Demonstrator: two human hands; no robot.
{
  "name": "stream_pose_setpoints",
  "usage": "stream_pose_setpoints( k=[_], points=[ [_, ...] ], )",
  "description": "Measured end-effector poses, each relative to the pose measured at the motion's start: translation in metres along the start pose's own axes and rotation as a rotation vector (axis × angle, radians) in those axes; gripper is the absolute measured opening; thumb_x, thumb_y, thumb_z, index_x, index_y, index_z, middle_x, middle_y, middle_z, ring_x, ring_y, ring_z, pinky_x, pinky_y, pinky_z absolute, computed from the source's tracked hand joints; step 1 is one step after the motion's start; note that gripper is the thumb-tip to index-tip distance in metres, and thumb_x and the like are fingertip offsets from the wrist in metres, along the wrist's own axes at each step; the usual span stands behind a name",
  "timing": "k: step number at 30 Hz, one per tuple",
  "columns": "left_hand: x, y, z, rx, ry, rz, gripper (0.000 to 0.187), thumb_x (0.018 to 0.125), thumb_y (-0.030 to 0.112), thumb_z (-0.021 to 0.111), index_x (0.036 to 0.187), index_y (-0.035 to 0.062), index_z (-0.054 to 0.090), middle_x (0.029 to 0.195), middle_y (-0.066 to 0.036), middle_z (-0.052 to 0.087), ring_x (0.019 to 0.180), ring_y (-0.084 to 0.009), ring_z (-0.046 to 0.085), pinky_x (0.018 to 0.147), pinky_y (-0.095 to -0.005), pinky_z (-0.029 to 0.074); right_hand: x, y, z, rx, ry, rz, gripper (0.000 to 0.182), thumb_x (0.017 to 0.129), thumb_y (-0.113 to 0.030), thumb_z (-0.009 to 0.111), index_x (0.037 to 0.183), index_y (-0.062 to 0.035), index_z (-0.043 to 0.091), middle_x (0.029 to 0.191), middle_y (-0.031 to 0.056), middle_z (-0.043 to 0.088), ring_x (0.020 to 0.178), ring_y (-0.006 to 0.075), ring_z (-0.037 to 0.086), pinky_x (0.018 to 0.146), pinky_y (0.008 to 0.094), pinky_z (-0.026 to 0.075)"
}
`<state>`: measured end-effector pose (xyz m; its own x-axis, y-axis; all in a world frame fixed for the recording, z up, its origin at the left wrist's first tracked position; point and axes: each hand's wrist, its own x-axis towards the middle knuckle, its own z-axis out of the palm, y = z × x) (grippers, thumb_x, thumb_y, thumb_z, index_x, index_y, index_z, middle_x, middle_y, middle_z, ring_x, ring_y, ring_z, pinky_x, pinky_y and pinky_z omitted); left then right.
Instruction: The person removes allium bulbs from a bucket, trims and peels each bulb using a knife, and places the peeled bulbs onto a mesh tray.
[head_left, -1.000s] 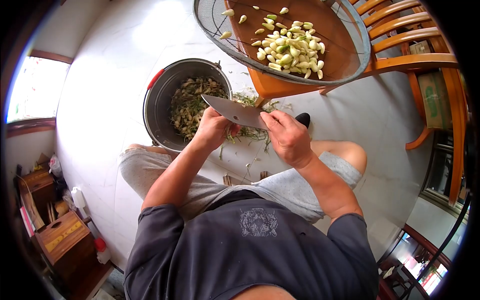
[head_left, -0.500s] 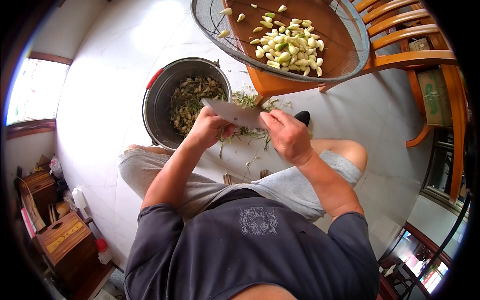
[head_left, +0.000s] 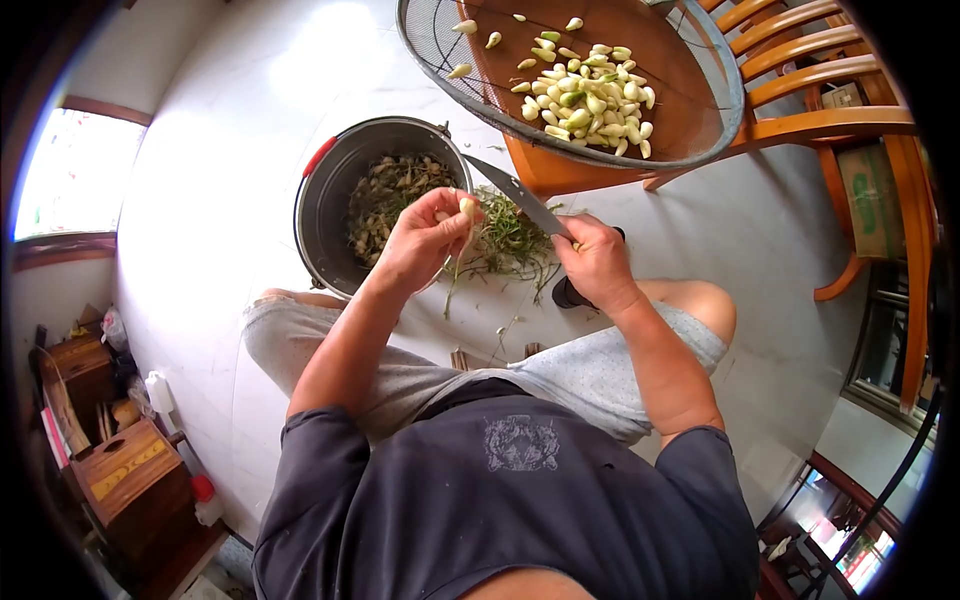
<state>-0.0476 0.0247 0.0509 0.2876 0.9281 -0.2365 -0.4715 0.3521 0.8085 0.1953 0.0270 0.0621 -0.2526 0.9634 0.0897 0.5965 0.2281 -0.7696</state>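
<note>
My left hand (head_left: 428, 238) pinches a pale bulb (head_left: 467, 207) with a thin stem hanging below it, near the right rim of a metal bucket (head_left: 300, 225). The bucket holds a heap of dry-looking bulbs with stems (head_left: 385, 195). My right hand (head_left: 598, 262) is wrapped round the handle of a large knife (head_left: 528, 202), whose blade points up and left, apart from the bulb. Green trimmings (head_left: 512, 235) lie on the floor between bucket and right hand. Peeled bulbs (head_left: 590, 100) are piled in a round mesh sieve (head_left: 722, 110) above.
The sieve rests on a wooden chair (head_left: 535, 170), beside another slatted chair (head_left: 800, 125). A cardboard box (head_left: 872, 200) stands at the right. Wooden boxes (head_left: 135, 475) sit at the lower left. My knees are spread either side, with a dark shoe (head_left: 570, 295) near the right one.
The knife has swung away from my left hand, and its blade now slants up and left. A pale bulb now shows at my left fingertips. My right hand has shifted slightly right.
</note>
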Motion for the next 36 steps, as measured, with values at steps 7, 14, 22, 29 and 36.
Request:
stream_pose_setpoints(
  k=[7,14,22,29,36],
  points=[
    [0.007,0.010,-0.009,0.140,0.250,0.135,0.019,0.088,0.001,0.057,0.106,0.0018,0.054,0.076,0.000,0.053,0.055,-0.0034,0.045,0.045,-0.0163,0.032,0.000,-0.004,0.001,0.092,0.049,-0.056,0.021,0.077,-0.003,0.060,0.097,-0.0027,0.066,0.080,0.0148,0.062,0.074,0.0312,0.061,0.067,0.0376,0.048],
    [0.011,-0.009,-0.009,0.642,0.390,0.236,0.019,0.083,0.008,0.067,0.098,0.0023,0.058,0.074,-0.001,0.058,0.054,-0.0041,0.049,0.046,-0.0181,0.038,-0.004,-0.022,-0.007,0.216,0.097,-0.091,0.023,0.079,-0.001,0.061,0.101,-0.0023,0.065,0.079,0.0127,0.061,0.070,0.0273,0.060,0.064,0.0333,0.047],
    [0.008,-0.019,0.007,0.940,0.450,0.371,0.016,0.079,0.010,0.071,0.087,0.0029,0.059,0.062,0.001,0.054,0.053,-0.0040,0.042,0.049,-0.0211,0.038,-0.009,-0.013,0.005,0.157,0.028,-0.089,0.023,0.079,-0.002,0.060,0.101,-0.0023,0.065,0.083,0.0133,0.062,0.074,0.0306,0.061,0.067,0.0359,0.049],
    [0.010,-0.019,0.013,0.984,0.442,0.451,0.014,0.080,0.011,0.070,0.082,0.0034,0.057,0.054,0.002,0.046,0.050,-0.0036,0.038,0.046,-0.0211,0.035,-0.010,-0.009,0.010,0.076,-0.020,-0.117,0.020,0.079,-0.004,0.058,0.098,-0.0026,0.066,0.085,0.0137,0.062,0.077,0.0321,0.061,0.069,0.0384,0.050],
    [0.011,-0.022,0.012,0.961,0.438,0.479,0.016,0.080,0.010,0.069,0.078,0.0033,0.055,0.053,0.001,0.047,0.050,-0.0039,0.038,0.046,-0.0215,0.035,-0.011,-0.013,0.010,-0.036,-0.017,-0.167,0.022,0.080,-0.004,0.056,0.100,-0.0036,0.065,0.086,0.0124,0.062,0.077,0.0317,0.061,0.068,0.0387,0.051]
  ],
)
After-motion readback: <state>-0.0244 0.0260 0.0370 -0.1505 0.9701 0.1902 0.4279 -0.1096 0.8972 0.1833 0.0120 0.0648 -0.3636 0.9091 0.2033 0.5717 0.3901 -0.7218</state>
